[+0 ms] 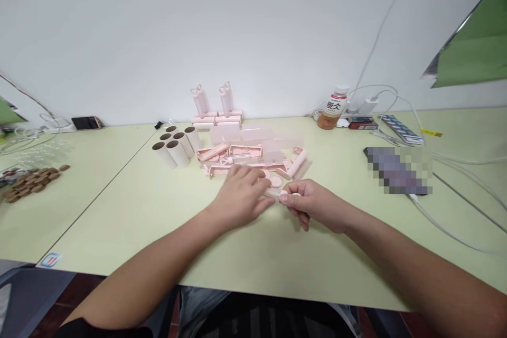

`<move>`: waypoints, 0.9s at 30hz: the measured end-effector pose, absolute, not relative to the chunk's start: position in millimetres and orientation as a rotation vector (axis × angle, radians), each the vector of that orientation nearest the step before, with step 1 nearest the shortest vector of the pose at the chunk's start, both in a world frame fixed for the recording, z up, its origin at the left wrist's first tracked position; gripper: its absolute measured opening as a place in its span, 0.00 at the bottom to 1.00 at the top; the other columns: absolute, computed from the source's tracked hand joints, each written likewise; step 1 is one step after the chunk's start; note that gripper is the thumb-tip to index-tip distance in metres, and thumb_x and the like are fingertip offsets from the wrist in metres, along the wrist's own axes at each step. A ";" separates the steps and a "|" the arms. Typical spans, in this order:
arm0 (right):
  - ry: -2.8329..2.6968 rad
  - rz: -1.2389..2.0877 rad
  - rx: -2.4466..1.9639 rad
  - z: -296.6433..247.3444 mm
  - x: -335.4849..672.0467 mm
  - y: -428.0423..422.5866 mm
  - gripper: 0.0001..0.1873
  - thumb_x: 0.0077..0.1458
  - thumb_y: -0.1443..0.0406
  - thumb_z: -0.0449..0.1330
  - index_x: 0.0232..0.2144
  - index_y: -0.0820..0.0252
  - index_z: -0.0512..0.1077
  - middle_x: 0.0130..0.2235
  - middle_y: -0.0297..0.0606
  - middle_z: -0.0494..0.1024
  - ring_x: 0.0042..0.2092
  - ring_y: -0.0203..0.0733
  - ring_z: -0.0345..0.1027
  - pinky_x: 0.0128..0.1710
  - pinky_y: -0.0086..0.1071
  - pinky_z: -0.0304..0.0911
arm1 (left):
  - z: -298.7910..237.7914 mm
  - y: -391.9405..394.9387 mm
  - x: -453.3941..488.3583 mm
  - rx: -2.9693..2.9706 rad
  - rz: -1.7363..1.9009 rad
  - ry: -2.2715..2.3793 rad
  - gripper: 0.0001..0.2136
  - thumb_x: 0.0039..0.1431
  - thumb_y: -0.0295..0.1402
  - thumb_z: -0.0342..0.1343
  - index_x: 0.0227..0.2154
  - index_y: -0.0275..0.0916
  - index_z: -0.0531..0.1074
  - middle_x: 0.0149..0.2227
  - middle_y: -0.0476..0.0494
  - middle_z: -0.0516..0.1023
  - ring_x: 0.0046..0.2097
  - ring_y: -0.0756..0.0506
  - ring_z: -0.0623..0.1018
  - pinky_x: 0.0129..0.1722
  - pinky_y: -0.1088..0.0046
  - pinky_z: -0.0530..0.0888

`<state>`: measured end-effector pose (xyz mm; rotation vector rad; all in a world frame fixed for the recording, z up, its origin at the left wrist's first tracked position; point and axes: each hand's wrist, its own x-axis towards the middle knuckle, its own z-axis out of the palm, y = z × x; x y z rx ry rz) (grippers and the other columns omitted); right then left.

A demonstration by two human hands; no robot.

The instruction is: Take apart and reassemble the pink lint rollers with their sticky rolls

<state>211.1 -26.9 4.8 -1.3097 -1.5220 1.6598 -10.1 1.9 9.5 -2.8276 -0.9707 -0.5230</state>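
My right fingers [296,187] grasp a clear piece [272,193] near the loose pink parts [297,165]; whether my left fingers [252,175] grip it, I cannot tell. A slack pinch could drop it onto the surface [253,259].

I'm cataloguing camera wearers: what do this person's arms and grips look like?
The left grip and right grip are ungloved, without visible rings. Both forearms are bare. A black sleeve edges the left arm; no right sleeve shows.
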 end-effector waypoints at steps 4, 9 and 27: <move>-1.616 1.780 -1.276 -2.2 208.6 -30.2 0.24 0.57 0.45 0.58 0.24 0.60 0.66 0.20 0.28 0.69 0.17 0.30 0.63 0.18 0.25 0.58 | 7.8 -15.1 5.0 -2.984 -0.394 -0.887 0.12 0.67 0.38 0.46 0.38 0.37 0.70 0.36 0.42 0.77 0.36 0.44 0.74 0.34 0.66 0.68; -1.611 1.926 -1.156 -7.1 213.8 -28.4 0.27 0.54 0.42 0.60 0.24 0.61 0.68 0.18 0.29 0.68 0.18 0.31 0.62 0.18 0.26 0.60 | -0.2 -15.2 1.0 -3.110 -0.437 -0.996 0.10 0.63 0.39 0.49 0.36 0.38 0.69 0.33 0.44 0.75 0.32 0.45 0.72 0.28 0.70 0.64; -1.886 1.375 -1.390 -1.9 213.6 -23.5 0.24 0.62 0.48 0.53 0.21 0.56 0.57 0.20 0.29 0.65 0.22 0.35 0.60 0.25 0.31 0.55 | 45.7 49.5 -90.4 -2.854 -0.942 -2.237 0.15 0.60 0.34 0.48 0.48 0.44 0.72 0.40 0.47 0.77 0.31 0.48 0.75 0.31 0.71 0.72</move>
